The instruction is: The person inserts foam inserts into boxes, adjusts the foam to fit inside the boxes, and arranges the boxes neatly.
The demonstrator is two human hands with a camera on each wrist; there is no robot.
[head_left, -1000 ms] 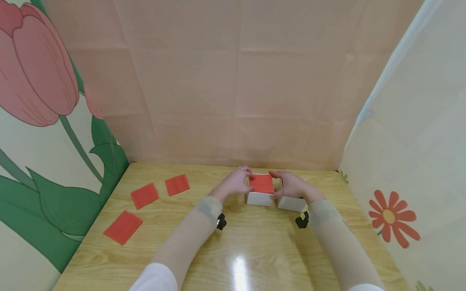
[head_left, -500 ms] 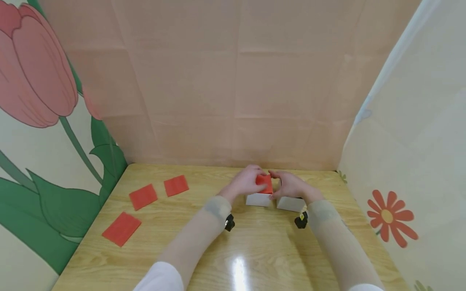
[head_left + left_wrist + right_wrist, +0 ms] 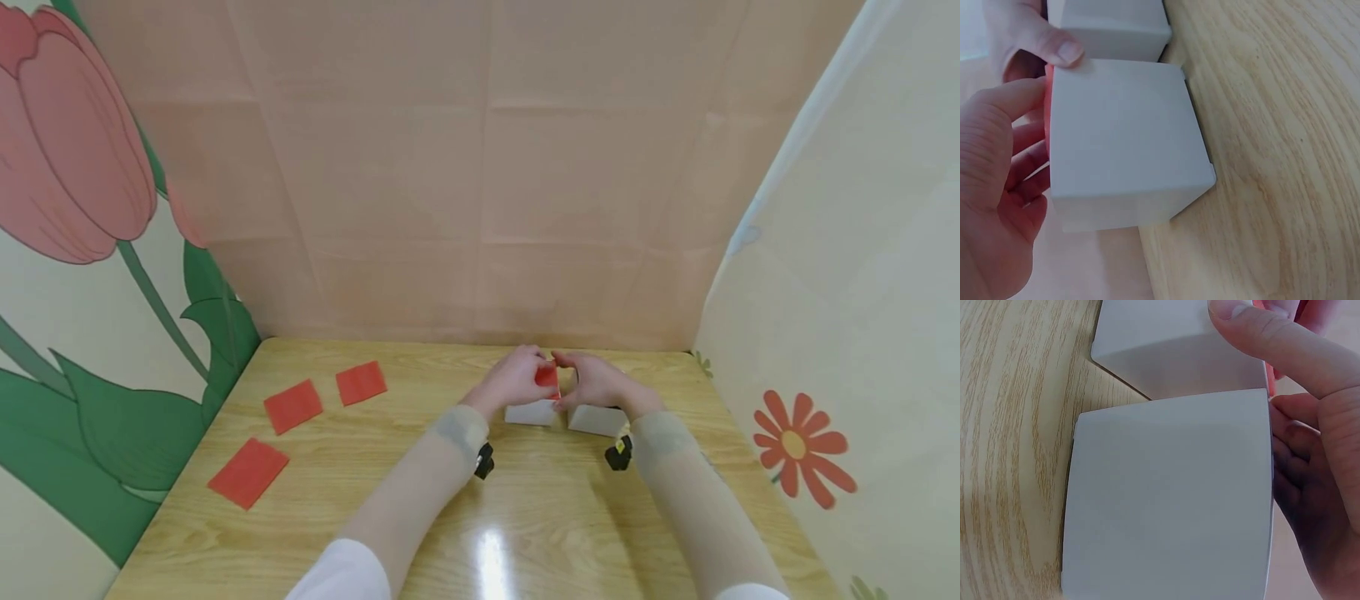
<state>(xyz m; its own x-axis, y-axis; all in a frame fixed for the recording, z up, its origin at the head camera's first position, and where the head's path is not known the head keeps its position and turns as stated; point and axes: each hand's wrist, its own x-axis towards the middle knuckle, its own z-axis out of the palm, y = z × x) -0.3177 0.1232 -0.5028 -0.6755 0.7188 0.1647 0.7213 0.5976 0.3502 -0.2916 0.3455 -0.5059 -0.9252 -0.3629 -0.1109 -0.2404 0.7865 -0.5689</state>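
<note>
Two white boxes stand side by side on the table. The left white box (image 3: 531,413) has a red square sheet (image 3: 547,377) over its top. My left hand (image 3: 514,380) lies on that sheet, its fingers reaching across and pressing on it, as the left wrist view shows. My right hand (image 3: 600,382) holds the left box's right side, with the thumb at the front upper corner and the forefinger toward the back. Below my right palm stands the right white box (image 3: 1169,500), whose top is mostly hidden by the hand.
Three red squares lie flat on the left of the wooden table (image 3: 420,517): a near one (image 3: 248,473), a middle one (image 3: 293,407) and a far one (image 3: 362,383). A plain backdrop (image 3: 480,175) hangs behind the table; printed flower sheets stand at both sides.
My left hand has moved right, from the left edge of the left box onto its red top, covering most of it. My right hand stays in nearly the same place.
</note>
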